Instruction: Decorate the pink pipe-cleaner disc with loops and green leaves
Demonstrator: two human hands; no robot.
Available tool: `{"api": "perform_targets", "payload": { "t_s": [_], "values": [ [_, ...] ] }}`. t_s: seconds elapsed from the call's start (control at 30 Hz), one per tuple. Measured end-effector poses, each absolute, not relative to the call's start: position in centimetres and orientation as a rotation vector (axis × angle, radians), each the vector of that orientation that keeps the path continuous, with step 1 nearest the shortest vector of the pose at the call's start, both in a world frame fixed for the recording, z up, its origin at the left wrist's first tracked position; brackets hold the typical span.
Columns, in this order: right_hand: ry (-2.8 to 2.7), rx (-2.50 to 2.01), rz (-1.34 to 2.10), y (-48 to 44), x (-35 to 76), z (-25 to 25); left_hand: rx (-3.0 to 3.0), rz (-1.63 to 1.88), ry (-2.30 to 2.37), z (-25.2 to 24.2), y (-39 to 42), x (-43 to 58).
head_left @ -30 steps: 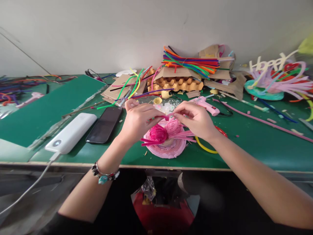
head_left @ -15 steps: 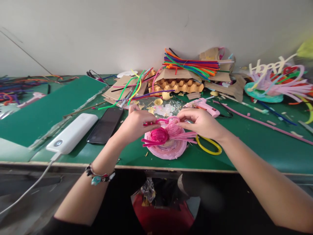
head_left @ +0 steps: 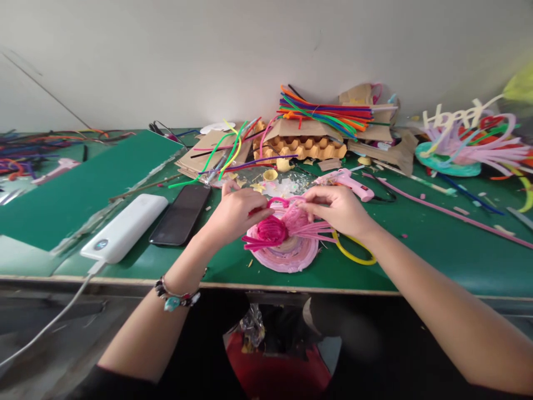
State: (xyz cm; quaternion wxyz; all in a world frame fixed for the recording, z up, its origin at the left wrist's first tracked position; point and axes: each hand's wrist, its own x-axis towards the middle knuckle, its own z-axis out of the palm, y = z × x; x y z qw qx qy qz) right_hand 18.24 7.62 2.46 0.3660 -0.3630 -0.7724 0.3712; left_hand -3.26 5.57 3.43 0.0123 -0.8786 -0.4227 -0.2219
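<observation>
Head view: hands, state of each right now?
Left hand: shut, pinching one end of the magenta pipe cleaner.
Right hand: shut, pinching its other end.

A craft workshop, or a hobby corner set up as one. Green-covered surface point(head_left: 416, 250) pushed against a bare wall point(head_left: 208, 50), littered with snipped scraps. Bundled pipe cleaners point(head_left: 325, 108) in many colours piled on cardboard point(head_left: 308, 128) over an egg tray point(head_left: 306, 147). Pink glue gun point(head_left: 345, 180) lying just behind a pink coiled piece point(head_left: 287, 254) near the front edge. At far right, a fringed decoration point(head_left: 478, 147) topped with a cut-out word point(head_left: 453, 115). Power bank point(head_left: 125, 226) and phone point(head_left: 182, 214) side by side at left.
</observation>
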Motion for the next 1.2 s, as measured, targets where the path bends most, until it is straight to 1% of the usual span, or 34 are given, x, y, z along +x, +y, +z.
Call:
{"api": "perform_targets", "payload": {
  "t_s": [0.2,0.4,0.57,0.67,0.83,0.97,1.03,1.1,1.2],
  "values": [
    [-2.111,-0.928,1.060,7.8,19.0,2.7,-2.744,-0.724,-1.339,3.1,5.6,-3.0],
    [-2.087,-0.905,1.167,8.1,19.3,2.7,-2.984,-0.783,-1.323,3.0,5.8,-3.3],
    [-2.131,-0.911,1.105,8.1,19.3,2.8,-3.011,-0.778,-1.259,3.0,6.0,-3.4],
    [-2.158,-0.935,1.040,7.9,19.1,3.1,-2.999,-0.898,-1.280,2.9,6.0,-3.2],
    [-2.116,-0.975,1.062,7.7,18.8,3.1,-3.071,-1.155,-1.286,2.3,6.3,-3.3],
    [-2.075,-0.995,1.094,7.6,18.7,3.0,-3.144,-1.232,-1.199,2.1,6.6,-3.1],
    [-2.075,-0.997,1.103,7.6,18.7,3.0,-3.108,-1.211,-1.268,2.6,6.5,-3.2],
    [-2.077,-1.003,1.121,7.6,18.9,3.0,-3.060,-1.115,-1.386,3.4,6.2,-4.0],
    [-2.068,-1.024,1.124,7.7,19.3,3.1,-2.876,-0.767,-1.702,4.5,5.9,-6.3]
  ]
}}
